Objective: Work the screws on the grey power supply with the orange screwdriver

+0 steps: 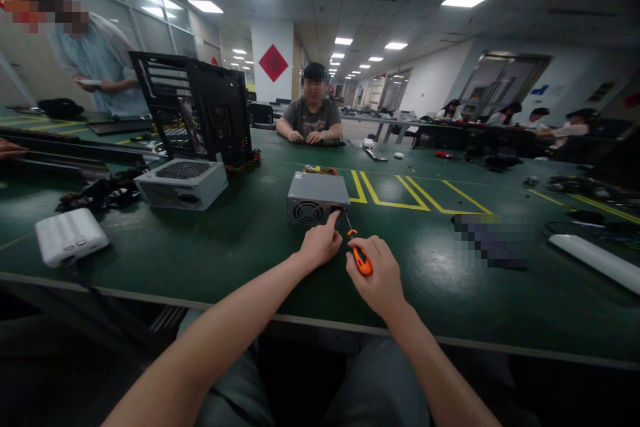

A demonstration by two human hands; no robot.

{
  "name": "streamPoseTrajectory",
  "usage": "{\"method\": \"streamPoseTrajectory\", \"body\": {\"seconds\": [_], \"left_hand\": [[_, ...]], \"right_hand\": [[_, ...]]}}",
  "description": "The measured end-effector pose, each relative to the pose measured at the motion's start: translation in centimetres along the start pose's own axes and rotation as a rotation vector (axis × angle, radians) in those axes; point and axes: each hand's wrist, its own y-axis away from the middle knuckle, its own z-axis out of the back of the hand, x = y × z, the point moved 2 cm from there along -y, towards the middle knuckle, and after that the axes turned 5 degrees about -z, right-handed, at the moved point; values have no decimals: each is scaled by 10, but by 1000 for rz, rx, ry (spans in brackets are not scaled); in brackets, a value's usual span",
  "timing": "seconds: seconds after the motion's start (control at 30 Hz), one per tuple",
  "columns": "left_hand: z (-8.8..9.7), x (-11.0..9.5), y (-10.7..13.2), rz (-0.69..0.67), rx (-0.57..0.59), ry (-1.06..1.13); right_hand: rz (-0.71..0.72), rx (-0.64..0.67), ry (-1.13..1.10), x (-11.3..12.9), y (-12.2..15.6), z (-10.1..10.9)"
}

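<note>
A grey computer power supply (319, 192) sits on the green table in front of me, its fan grille and socket side towards me. My left hand (321, 242) touches the socket end of that face with its stretched index finger. The other fingers are curled, and I see nothing held in them. In my right hand (379, 275) is a screwdriver (362, 260) with an orange and black handle. Its thin shaft slants up to the lower right corner of the power supply. Whether the tip sits in a screw is too small to tell.
To the left stand a second power supply (183, 183), a black computer case (195, 110) and a white box-shaped device (71, 237). A long white object (597, 260) lies at right. One person (311, 117) sits opposite; another (100, 60) stands at the left.
</note>
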Motion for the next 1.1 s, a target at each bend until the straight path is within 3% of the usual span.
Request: {"method": "streamPoseTrajectory", "body": {"seconds": [0.3,0.57,1.1], "left_hand": [[0,1,1,-8,-2,11],[5,-3,1,22,28,28],[4,-2,1,41,-1,44]], "right_hand": [[-117,-30,-74,-6,3,-2],[31,-18,12,1,1,-1],[4,4,-15,-5,2,-2]]}}
